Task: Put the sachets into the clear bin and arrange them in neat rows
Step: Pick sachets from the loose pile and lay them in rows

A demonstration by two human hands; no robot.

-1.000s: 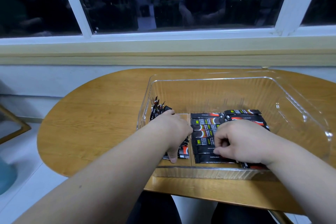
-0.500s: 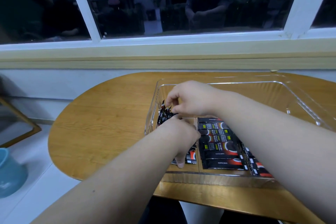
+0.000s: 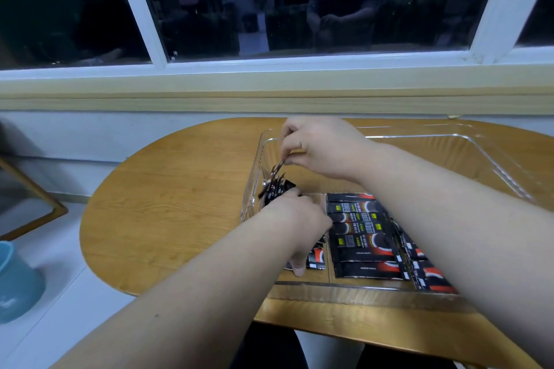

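A clear bin (image 3: pixel 467 141) stands on the wooden table (image 3: pixel 180 207). Black-and-red sachets (image 3: pixel 359 237) lie flat in a neat row in its middle, with more at the right under my right forearm. At the bin's left wall a bunch of sachets (image 3: pixel 274 186) stands on edge. My left hand (image 3: pixel 296 222) lies over the left row, its fingers bent down onto the sachets there. My right hand (image 3: pixel 317 147) reaches across above it and pinches the top of one upright sachet (image 3: pixel 280 165) at the left wall.
The far half of the bin holds nothing. A window sill and dark window run behind the table. A blue container (image 3: pixel 15 281) stands on the floor at the left, and a wooden frame (image 3: pixel 39 201) leans beyond it.
My right hand left the middle row, crossed over my left hand to the left wall and took hold of an upright sachet. My left hand stayed on the left row.
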